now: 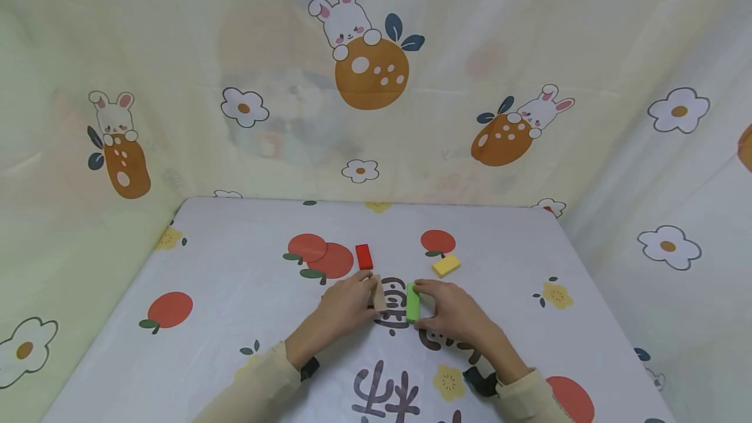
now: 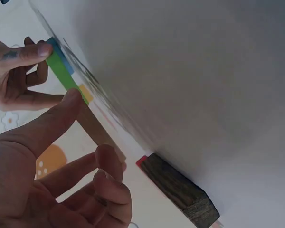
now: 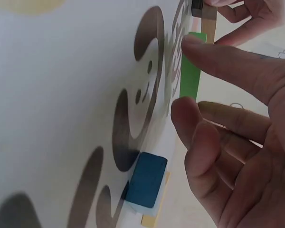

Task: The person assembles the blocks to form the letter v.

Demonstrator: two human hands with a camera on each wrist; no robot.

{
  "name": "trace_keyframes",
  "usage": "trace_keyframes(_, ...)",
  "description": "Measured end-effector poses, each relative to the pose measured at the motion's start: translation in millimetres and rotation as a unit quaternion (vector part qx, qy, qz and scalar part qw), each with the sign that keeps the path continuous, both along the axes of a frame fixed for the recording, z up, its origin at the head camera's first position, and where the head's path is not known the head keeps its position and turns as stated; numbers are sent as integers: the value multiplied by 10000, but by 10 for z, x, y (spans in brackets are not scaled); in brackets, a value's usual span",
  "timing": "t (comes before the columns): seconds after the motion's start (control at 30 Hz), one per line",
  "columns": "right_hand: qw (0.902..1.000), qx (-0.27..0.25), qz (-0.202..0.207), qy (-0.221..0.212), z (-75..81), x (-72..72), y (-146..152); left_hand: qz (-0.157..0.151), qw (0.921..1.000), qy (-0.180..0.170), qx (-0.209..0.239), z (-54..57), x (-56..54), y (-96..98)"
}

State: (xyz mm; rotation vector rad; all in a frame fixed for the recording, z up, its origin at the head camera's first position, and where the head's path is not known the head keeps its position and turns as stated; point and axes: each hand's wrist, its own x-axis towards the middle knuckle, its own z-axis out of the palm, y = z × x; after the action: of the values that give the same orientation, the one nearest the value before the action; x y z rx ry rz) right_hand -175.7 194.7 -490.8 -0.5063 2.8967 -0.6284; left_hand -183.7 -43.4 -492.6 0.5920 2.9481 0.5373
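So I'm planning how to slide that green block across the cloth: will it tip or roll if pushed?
The green block looks rigid, with flat faces and square edges, so it should not roll. It seems to stand on a narrow edge, pinched by the right hand, so a sideways push could topple it flat. It is small and probably light; the table's cloth may drag on it a little.

The scene is being lit evenly by soft, bright light; only faint shadows are being cast. Edges in the head view are being bent by wide-angle distortion. Close surfaces in both wrist views are being blurred.
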Motion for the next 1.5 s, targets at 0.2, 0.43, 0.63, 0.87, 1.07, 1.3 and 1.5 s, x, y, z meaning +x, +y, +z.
trace_keyframes(0.2, 9998, -50, -175, 66, -10, 21, -44, -11, 10000, 49, 38, -1, 22, 32)
trace_keyframes(0.43, 9994, 4, -331, 29, -39, 27, -94, -86, 9999, 135, -5, -10, 46, 56)
trace_keyframes(0.63, 9991, 36, -404, 88, -61, 33, -128, -49, 9999, 112, -47, -8, 56, 79)
trace_keyframes(0.87, 9989, -78, -452, 58, -71, 29, -157, -107, 9996, 151, -203, -27, 48, 108)
trace_keyframes(1.07, 9988, -49, -488, -57, -101, 22, -186, -192, 9991, 235, -285, -47, 42, 117)
trace_keyframes(1.3, 9989, -22, -463, -39, -115, 11, -206, -249, 9986, 368, -288, -85, 33, 117)
trace_keyframes(1.5, 9990, 4, -450, 3, -109, 5, -229, -285, 9981, 434, -334, -89, 39, 108)
